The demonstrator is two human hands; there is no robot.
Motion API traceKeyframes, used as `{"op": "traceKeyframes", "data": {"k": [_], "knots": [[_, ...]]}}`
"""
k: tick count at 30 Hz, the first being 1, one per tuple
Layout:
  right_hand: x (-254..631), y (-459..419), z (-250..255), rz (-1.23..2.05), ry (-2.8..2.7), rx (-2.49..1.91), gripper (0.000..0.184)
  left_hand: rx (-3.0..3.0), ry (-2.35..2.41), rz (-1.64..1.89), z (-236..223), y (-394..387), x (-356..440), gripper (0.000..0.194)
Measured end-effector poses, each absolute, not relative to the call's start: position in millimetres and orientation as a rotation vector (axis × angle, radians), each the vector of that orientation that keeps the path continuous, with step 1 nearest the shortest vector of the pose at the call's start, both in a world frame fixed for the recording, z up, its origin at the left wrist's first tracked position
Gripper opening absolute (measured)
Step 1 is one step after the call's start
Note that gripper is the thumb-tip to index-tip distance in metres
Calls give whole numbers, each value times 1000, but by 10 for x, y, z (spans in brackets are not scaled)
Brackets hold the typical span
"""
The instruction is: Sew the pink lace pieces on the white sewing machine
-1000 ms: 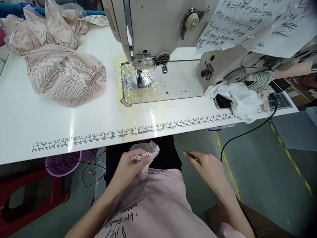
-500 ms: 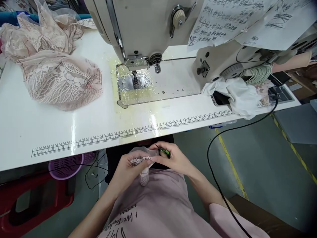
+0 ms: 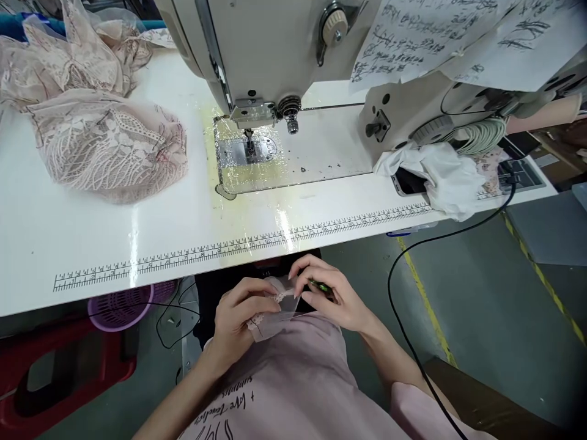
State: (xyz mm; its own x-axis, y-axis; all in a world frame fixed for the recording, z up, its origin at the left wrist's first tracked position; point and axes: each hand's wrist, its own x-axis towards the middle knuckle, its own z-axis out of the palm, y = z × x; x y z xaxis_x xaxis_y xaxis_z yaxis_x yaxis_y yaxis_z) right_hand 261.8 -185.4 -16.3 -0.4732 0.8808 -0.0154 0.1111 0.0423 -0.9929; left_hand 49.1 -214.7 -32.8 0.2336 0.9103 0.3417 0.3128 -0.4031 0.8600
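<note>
Over my lap, below the table edge, my left hand [image 3: 243, 311] pinches a small piece of sheer lace-trimmed fabric [image 3: 287, 305]. The fabric is pale pinkish white, and part of it is hidden under my fingers. Just to the right, my right hand [image 3: 332, 293] keeps a pair of green-and-black thread snips [image 3: 321, 286] tucked in its curled fingers. Its fingertips are at the fabric's right edge; whether they grip it I cannot tell. On the table ahead stands a sewing machine [image 3: 270, 49], its presser foot [image 3: 249, 143] above the metal plate with no fabric under it.
A heap of pale pink lace garments [image 3: 110, 146] lies on the table's left. At the right are a white cloth [image 3: 452, 180], a phone [image 3: 409, 182] and a coil of pale green cord [image 3: 481, 135]. A black cable [image 3: 394, 256] hangs at my right; a purple basket [image 3: 121, 308] sits below left.
The fabric has been turned and spread, so its sheer part now shows between my hands. My right hand has moved slightly right, its fingers lifted off my left thumb.
</note>
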Motion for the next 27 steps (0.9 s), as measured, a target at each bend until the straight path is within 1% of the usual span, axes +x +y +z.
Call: {"op": "traceKeyframes", "data": {"k": [3, 5, 7, 12, 16, 18, 22, 23, 24, 27], "knots": [[2578, -1860, -152, 1399, -1649, -1076, 7, 1937, 1086, 1151, -303, -2132, 477, 13], [2539, -1868, -166, 1372, -1679, -1034, 15, 1929, 1074, 1157, -300, -2130, 474, 12], [2511, -1878, -187, 1352, -1693, -973, 17, 1885, 1069, 1161, -307, -2135, 474, 15], [2486, -1898, -215, 1272, -1695, -957, 12, 1763, 1068, 1147, -323, -2165, 478, 17], [2480, -1911, -253, 1182, -1716, -916, 11, 1697, 1078, 1146, -309, -2179, 500, 12], [2490, -1917, -290, 1061, -1778, -895, 13, 1684, 1086, 1158, -297, -2174, 520, 11], [2509, -1925, -319, 685, -1985, -885, 19, 1688, 1110, 1143, -296, -2159, 551, 12], [2507, -1925, -306, 667, -1994, -879, 19, 1682, 1118, 1131, -306, -2159, 554, 11], [2502, -1925, -286, 719, -1967, -875, 17, 1676, 1120, 1118, -319, -2161, 554, 11], [2485, -1917, -206, 1056, -1704, -931, 7, 1661, 1089, 1124, -362, -2174, 549, 13]]}}
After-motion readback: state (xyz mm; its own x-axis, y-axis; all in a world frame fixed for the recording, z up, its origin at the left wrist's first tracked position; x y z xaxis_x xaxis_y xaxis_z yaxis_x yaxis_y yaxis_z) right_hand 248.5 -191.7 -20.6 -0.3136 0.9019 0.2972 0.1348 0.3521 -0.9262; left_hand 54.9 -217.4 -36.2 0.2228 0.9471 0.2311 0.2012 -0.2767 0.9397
